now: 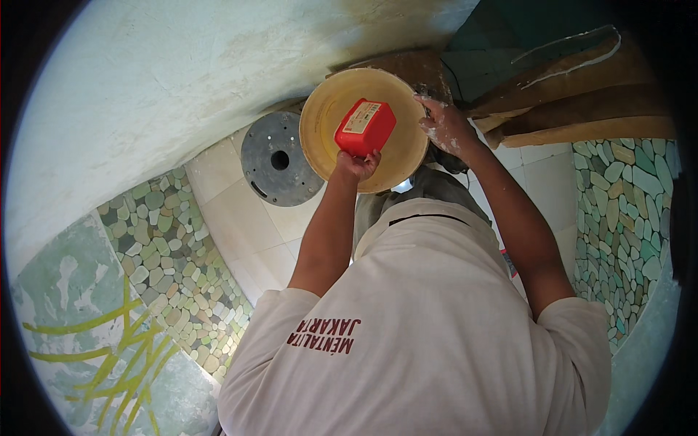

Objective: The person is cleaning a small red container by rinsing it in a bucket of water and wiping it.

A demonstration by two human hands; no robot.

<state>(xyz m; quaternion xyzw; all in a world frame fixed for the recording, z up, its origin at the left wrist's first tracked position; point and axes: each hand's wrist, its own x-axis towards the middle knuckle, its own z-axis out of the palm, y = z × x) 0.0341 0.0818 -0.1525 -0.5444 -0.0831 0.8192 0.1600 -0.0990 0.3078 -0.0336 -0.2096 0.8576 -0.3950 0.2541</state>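
Note:
A red plastic container (366, 128) with a pale printed label is held in my left hand (357, 166), fingers wrapped round its near end. It is tilted over a round tan basin (331, 102), whose inside looks bare around it. My right hand (446, 129), flecked with white material, is closed at the basin's right rim, its fingers and thumb seeming to pinch the edge. What lies inside the red container is hidden from this angle.
A grey disc (273, 149) with a central hole lies left of the basin on pale floor tiles (229, 207). Brown sheet material (582, 109) leans at the right. A pale wall (182, 65) rises at the left, and pebble-pattern strips (163, 247) border the tiles.

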